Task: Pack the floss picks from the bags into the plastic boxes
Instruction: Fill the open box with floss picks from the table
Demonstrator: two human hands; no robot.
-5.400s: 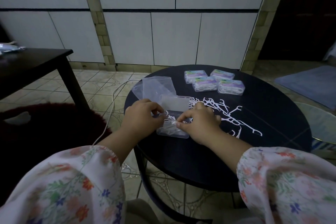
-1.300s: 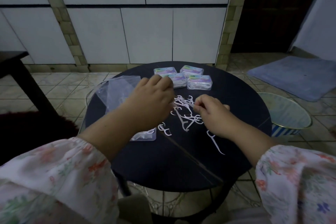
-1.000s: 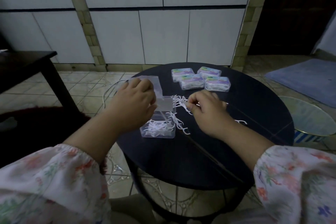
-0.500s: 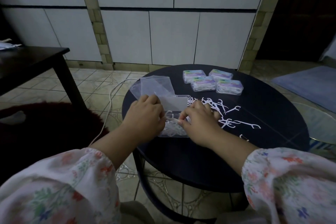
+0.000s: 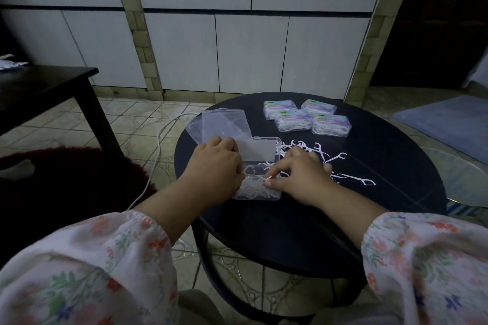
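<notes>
From the head view, the left hand (image 5: 215,167) rests curled on the open plastic box (image 5: 260,187), steadying it, while the right hand (image 5: 297,175) pinches floss picks (image 5: 257,188) down into it. More loose picks (image 5: 331,159) lie just beyond the right hand. The heap looks tangled, so lifting the fingers could drag picks back out, and the raised lid (image 5: 254,150) may not close.

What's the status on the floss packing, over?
Both hands at open box, right pinching a pick. Loose picks remain. Four boxes closed.
</notes>
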